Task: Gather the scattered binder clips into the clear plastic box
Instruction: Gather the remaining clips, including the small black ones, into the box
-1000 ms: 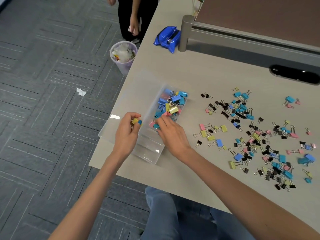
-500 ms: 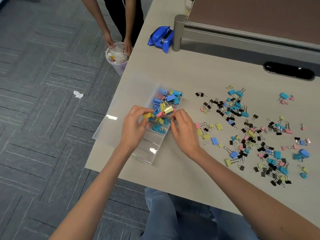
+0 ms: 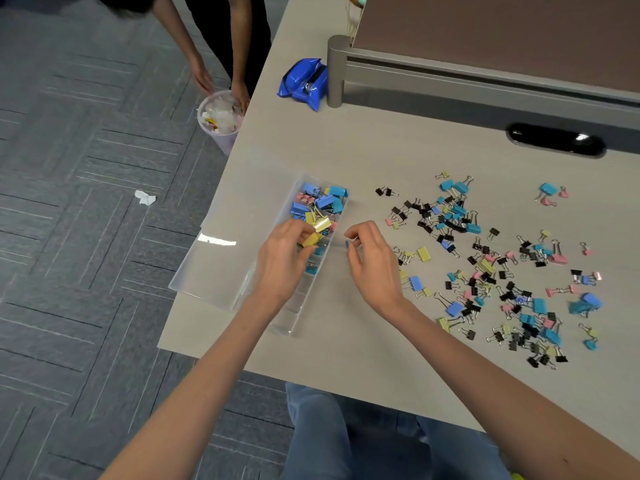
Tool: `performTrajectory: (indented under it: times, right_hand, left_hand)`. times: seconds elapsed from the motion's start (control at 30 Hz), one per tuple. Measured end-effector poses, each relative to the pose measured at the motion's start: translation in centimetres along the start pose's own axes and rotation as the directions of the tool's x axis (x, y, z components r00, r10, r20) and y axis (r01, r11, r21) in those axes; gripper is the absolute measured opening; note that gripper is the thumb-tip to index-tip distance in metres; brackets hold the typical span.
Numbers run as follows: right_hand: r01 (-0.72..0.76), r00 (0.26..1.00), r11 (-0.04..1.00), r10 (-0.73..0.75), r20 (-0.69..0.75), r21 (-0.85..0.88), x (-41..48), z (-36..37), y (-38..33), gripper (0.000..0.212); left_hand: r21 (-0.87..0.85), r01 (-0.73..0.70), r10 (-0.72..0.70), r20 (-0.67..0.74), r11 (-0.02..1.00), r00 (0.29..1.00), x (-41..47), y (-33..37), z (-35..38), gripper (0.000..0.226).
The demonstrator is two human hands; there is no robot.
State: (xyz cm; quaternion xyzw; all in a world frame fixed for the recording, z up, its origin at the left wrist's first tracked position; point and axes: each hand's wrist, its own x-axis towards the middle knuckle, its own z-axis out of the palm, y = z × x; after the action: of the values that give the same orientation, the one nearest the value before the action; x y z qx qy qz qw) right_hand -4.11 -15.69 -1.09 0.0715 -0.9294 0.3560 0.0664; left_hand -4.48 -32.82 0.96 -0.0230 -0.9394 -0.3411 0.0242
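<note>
The left hand (image 3: 280, 268) still pinches a yellow clip (image 3: 310, 239) over the box (image 3: 289, 320). The right hand (image 3: 372, 265) has drawn just right of it, pinching a blue clip (image 3: 347, 244). Neither is dropped yet.

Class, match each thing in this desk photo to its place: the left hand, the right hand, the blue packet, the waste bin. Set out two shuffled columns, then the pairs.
1. left hand
2. right hand
3. blue packet
4. waste bin

A. off the desk, beside its edge
B. over the clear plastic box, holding a yellow binder clip
C. on the desk, against the grey post
D. just right of the box, pinching a small blue binder clip

Pairs: 1-B, 2-D, 3-C, 4-A
</note>
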Motion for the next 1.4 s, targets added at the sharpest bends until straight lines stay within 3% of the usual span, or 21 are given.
performTrajectory:
  times: [0.23, 0.47, 0.57, 0.87, 1.07, 1.23, 1.4]
  right_hand:
    - [-0.033, 0.999, 0.999, 0.032, 0.014, 0.028, 0.0, 0.2, 0.2, 0.009]
    - [-0.077, 0.996, 0.993, 0.074, 0.045, 0.086, -0.2, 0.1, 0.3, 0.01]
    - [-0.098, 0.994, 0.99, 0.093, 0.048, 0.104, -0.2, -0.4, 0.5, 0.01]
    - [-0.203, 0.979, 0.978, 0.205, -0.022, 0.055, -1.7, -4.3, 4.4, 0.009]
    - [-0.281, 0.959, 0.959, 0.279, -0.048, -0.033, -3.5, -6.9, 8.6, 0.02]
    - [-0.073, 0.973, 0.987, 0.102, 0.206, -0.147, -5.2, -8.0, 10.0, 0.041]
    - [0.101, 0.945, 0.967, -0.02, 0.325, -0.233, -5.2, -7.3, 10.3, 0.036]
  left_hand:
    - [-0.121, 0.066, -0.071, -0.037, 0.99, 0.997, -0.8, 0.5, 2.0, 0.01]
    - [0.036, 0.03, -0.026, -0.111, 0.999, 0.993, -1.3, 0.7, 2.4, 0.011]
    - [0.007, -0.006, 0.006, -0.138, 1.0, 0.99, -1.5, 1.6, 2.3, 0.007]
    - [-0.031, -0.116, 0.116, 0.001, 0.993, 0.993, -1.5, 5.7, 6.2, 0.005]
    - [-0.075, -0.133, 0.143, 0.149, 0.988, 0.978, -1.5, 7.2, 9.6, 0.013]
    - [-0.029, -0.095, 0.099, 0.202, 0.995, 0.974, -1.9, 6.7, 11.3, 0.026]
    - [0.072, -0.068, 0.048, 0.252, 0.995, 0.967, -1.9, 6.4, 11.3, 0.03]
